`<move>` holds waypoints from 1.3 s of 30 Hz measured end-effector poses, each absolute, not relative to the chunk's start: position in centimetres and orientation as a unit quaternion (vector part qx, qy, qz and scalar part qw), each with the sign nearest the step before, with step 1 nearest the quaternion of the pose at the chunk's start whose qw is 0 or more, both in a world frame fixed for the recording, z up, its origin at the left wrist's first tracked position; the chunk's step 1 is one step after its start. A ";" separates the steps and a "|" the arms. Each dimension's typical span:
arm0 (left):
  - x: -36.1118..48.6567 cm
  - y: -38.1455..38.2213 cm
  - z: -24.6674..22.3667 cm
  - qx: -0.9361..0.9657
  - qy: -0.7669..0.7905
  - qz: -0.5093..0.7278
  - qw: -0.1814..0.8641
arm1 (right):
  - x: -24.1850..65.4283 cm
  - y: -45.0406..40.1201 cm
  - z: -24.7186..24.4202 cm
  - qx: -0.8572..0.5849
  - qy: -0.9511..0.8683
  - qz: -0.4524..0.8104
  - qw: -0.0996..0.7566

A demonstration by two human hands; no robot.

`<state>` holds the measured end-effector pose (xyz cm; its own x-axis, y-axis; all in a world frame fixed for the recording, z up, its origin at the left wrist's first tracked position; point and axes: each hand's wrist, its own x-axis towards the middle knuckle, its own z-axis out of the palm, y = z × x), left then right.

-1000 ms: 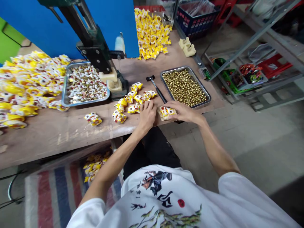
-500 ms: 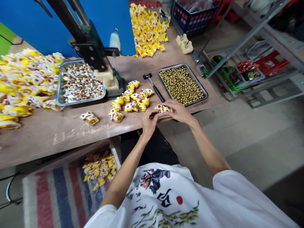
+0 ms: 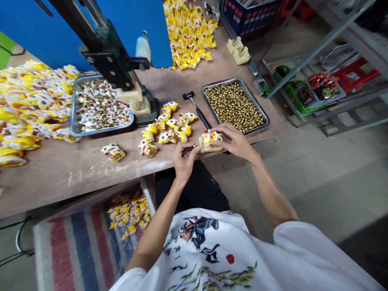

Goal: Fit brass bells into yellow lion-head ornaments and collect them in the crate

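Near the table's front edge, my right hand [image 3: 238, 141] is closed around a yellow-and-white lion figurine [image 3: 209, 138]. It sits on a cream block [image 3: 211, 149]. Just left of it my left hand [image 3: 183, 161] pinches a small gold bell [image 3: 195, 146] between thumb and forefinger, apart from the figurine. Beyond my right hand is a metal tray of gold bells [image 3: 265, 126]. A small hammer [image 3: 201, 117] with a black head lies beside that tray. Several like figurines [image 3: 167, 136] stand in a cluster to the left, with a single figurine [image 3: 113, 152] farther left.
A hand press [image 3: 145, 109] stands behind a metal tray of small white-and-gold parts [image 3: 72, 121]. Yellow-and-white pieces [image 3: 33, 101] are heaped at left, yellow pieces [image 3: 190, 36] at the back. Another cream block [image 3: 238, 50] lies at the table's right edge, near a metal rack [image 3: 318, 48].
My left hand has drawn back left from the figurine, and the gold bell now shows at its fingertips. The figurine stands more upright in my right hand, with the block showing below it.
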<state>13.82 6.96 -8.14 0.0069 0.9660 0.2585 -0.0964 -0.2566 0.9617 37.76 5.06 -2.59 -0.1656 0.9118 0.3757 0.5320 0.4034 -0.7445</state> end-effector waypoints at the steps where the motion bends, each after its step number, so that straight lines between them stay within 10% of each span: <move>1: 13.7 6.8 -7.8 0.530 0.399 0.586 0.466 | 37.6 4.9 -2.2 -0.496 -0.713 0.251 0.429; 13: 10.8 5.0 -2.3 0.564 0.393 0.640 0.341 | 31.4 3.3 -1.8 -0.477 -0.545 0.442 0.530; 27: 4.6 4.9 2.2 0.733 0.360 0.501 0.286 | 27.7 0.4 1.1 -0.463 -0.725 0.214 0.462; 39: 6.1 2.2 0.3 0.536 0.361 0.649 0.403 | 26.6 -1.7 2.6 -0.417 -0.809 0.125 0.395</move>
